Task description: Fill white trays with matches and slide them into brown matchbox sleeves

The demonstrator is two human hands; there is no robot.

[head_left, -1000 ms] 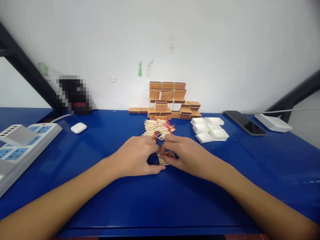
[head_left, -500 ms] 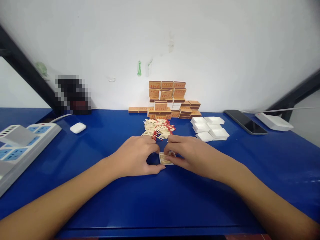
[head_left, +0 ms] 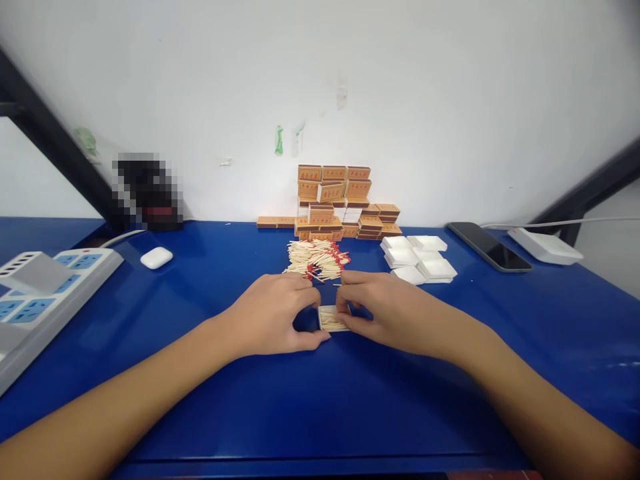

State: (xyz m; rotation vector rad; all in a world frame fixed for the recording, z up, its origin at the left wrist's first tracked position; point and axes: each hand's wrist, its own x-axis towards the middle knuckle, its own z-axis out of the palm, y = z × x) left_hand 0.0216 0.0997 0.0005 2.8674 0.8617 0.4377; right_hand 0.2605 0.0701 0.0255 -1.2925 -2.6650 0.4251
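"Matchbox tray (head_left: 334,331)?"
"On the blue surface (head_left: 320,400), matchsticks (head_left: 327,321) inside! Left hand (head_left: 275,313), fingers spread tray-wide, clasps its left end; right hand (head_left: 377,310), fingers nearly pinched, covers the other. Its hold? Can't tell!"
"Room?"
"Surface runs to the front edge; matchboxes (head_left: 331,192) behind show red Chinese characters!"

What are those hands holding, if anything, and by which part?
The left hand holds the tray across its left end. The right hand is at the tray's right end; whether it grips any matches can't be told.
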